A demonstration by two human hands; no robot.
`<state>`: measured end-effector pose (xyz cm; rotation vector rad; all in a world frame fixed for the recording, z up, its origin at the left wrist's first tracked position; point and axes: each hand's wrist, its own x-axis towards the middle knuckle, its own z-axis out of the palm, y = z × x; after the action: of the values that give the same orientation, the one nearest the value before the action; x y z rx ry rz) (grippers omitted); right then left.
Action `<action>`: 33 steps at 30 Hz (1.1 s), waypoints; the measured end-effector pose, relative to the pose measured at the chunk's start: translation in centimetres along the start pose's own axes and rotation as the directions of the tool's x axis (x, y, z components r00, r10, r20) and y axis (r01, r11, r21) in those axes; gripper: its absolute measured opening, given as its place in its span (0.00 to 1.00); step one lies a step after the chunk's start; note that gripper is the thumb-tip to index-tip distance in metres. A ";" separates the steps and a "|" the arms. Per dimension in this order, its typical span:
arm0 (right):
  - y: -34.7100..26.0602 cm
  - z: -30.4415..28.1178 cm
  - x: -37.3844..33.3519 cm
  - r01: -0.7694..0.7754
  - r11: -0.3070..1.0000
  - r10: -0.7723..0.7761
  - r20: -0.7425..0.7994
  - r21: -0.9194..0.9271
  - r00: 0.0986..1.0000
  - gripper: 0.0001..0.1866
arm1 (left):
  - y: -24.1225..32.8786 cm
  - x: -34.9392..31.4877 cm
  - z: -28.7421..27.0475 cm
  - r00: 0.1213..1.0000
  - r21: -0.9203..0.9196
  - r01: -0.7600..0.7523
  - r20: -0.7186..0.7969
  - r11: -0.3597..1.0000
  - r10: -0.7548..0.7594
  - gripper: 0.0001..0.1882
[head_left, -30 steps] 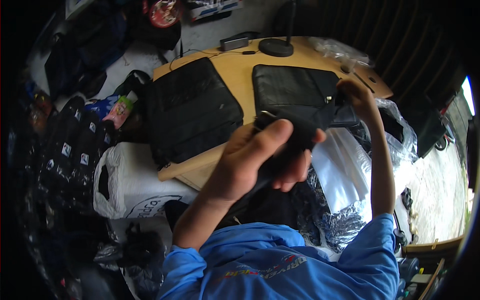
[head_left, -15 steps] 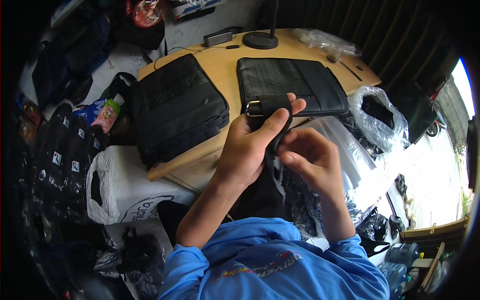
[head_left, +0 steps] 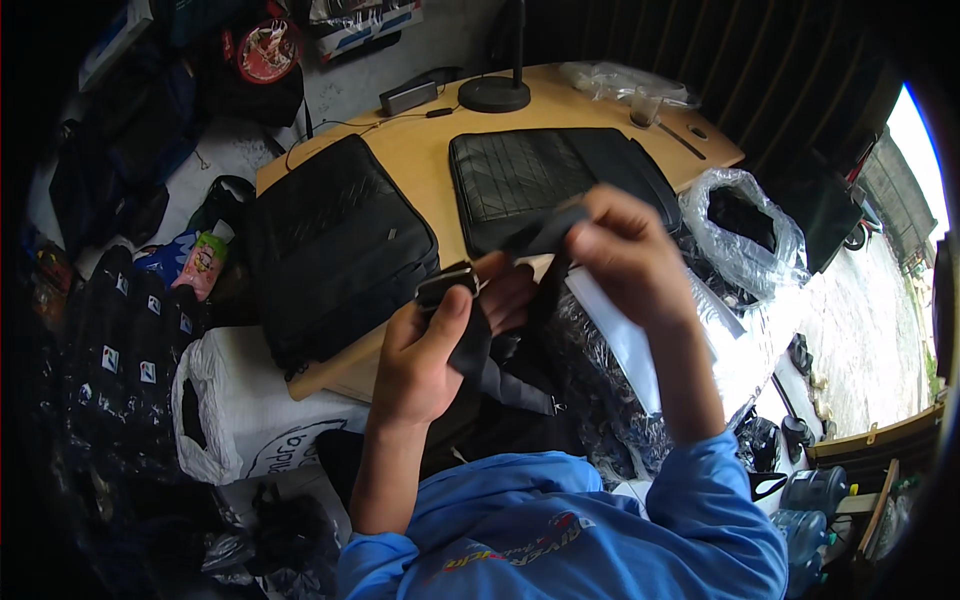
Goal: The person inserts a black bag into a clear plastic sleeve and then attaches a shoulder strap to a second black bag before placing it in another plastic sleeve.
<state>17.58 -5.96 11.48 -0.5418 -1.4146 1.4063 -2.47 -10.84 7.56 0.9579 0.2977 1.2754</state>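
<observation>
A black strap [head_left: 545,232], blurred in part, runs between my two hands above the front of the desk. My left hand [head_left: 415,365] is closed on one part of it, thumb resting by a shiny metal buckle [head_left: 458,275]. Higher up and to the right, my right hand [head_left: 635,260] pinches another part of the strap between thumb and fingers. Just beyond the right hand lies a flat black laptop bag [head_left: 520,180] with a textured panel. A thicker black bag [head_left: 340,240] lies to the left of my left hand. The strap's lower part is partly hidden behind my fingers.
The wooden desk [head_left: 440,145] carries a round black stand base [head_left: 494,94], a power adapter [head_left: 408,97] and a clear cup [head_left: 645,107]. A clear plastic bag [head_left: 745,235] stands at the right. A white sack [head_left: 260,400] and plastic-wrapped black goods [head_left: 125,350] fill the left.
My hands have drawn apart, stretching the strap between them. The left hand with the buckle has gone down and left; the right hand has risen, gripping the strap. The view has shifted slightly.
</observation>
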 end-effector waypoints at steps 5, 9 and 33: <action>-9.8 -2.9 9.2 0.215 0.974 -0.214 0.021 -0.068 0.977 0.12 | 1.4 -1.3 -1.3 1.000 0.097 0.003 -0.011 0.995 -0.002 0.25; -19.1 -7.1 18.1 0.293 0.949 -0.292 0.027 -0.116 0.956 0.11 | 0.7 -2.0 -2.5 0.997 0.047 0.081 0.015 0.996 -0.082 0.25; 1.5 -30.0 31.9 -0.275 0.804 -0.077 -0.551 -0.527 0.831 0.09 | 0.1 -2.7 -6.3 0.958 0.357 0.253 -0.224 0.899 -0.181 0.17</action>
<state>31.06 35.60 14.73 -1.3385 -1.3234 0.7446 -7.59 -10.49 3.12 1.1000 0.8039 1.1191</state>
